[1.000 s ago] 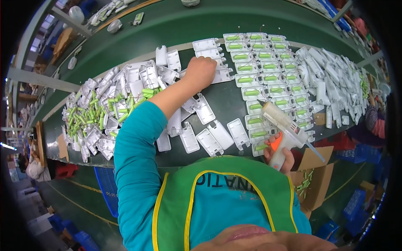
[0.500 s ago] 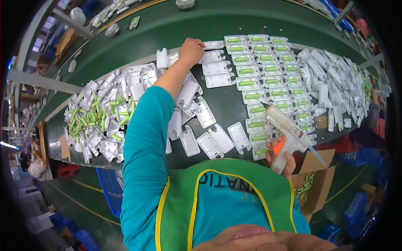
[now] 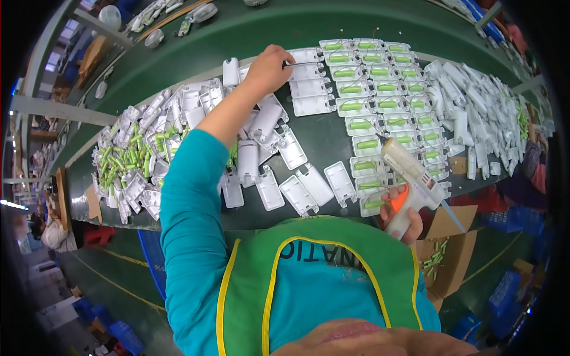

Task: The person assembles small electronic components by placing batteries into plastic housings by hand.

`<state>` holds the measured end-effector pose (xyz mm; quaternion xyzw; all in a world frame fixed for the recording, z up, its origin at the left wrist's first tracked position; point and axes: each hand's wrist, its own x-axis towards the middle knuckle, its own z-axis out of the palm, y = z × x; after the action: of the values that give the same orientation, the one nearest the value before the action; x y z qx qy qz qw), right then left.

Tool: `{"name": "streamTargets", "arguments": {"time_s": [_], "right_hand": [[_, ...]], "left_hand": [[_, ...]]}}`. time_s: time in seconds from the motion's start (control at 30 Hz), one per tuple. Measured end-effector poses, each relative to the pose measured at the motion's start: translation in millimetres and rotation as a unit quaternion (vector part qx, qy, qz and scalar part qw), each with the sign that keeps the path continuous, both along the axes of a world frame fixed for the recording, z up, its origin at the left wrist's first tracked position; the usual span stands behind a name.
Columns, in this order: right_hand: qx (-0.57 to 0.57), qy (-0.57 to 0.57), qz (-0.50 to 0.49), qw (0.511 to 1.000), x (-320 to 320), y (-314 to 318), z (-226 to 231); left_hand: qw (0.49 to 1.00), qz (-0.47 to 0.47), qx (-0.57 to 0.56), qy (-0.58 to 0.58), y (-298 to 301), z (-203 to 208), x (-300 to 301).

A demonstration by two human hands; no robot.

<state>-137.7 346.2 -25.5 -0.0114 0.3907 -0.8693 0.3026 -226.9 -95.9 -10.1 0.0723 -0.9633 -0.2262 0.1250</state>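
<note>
Two hands in view. Left hand (image 3: 268, 70) reaches far across the green table (image 3: 320, 139), fingers pinched on the edge of a white shell (image 3: 304, 56) at the top of a column of empty shells; the fingertips hide the exact contact. Right hand (image 3: 402, 215) is closed around the orange grip of a glue gun (image 3: 414, 181), held low by the table's near edge, nozzle pointing down-right over a cardboard box (image 3: 448, 252). The box is open and holds a few small green cells (image 3: 435, 256); its far side is cut off by the vest. To the right of the left hand, rows of shells with green cells (image 3: 380, 95) fitted. At left, a loose heap of shells and cells (image 3: 133, 157), parts too jumbled to tell apart. The picture's right rim is blurred; the white pile (image 3: 487, 118) there is hard to make out.
</note>
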Motion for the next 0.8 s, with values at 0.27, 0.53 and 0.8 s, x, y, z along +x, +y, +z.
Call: {"name": "streamTargets", "arguments": {"time_s": [0.27,0.53,0.8], "right_hand": [[-0.005,0.006,0.012,1.0,6.1,1.9,3.2],[-0.024,0.019,0.025,0.999,18.7,7.7,5.0],[-0.034,0.018,0.007,0.999,25.5,12.0,8.7]], "left_hand": [[0.929,-0.308,-0.175,-0.108,66.9,26.7,98.2],[0.922,-0.334,-0.193,0.022,97.0,10.3,90.4],[0.903,-0.368,-0.191,0.116,113.7,6.9,96.1]]}}
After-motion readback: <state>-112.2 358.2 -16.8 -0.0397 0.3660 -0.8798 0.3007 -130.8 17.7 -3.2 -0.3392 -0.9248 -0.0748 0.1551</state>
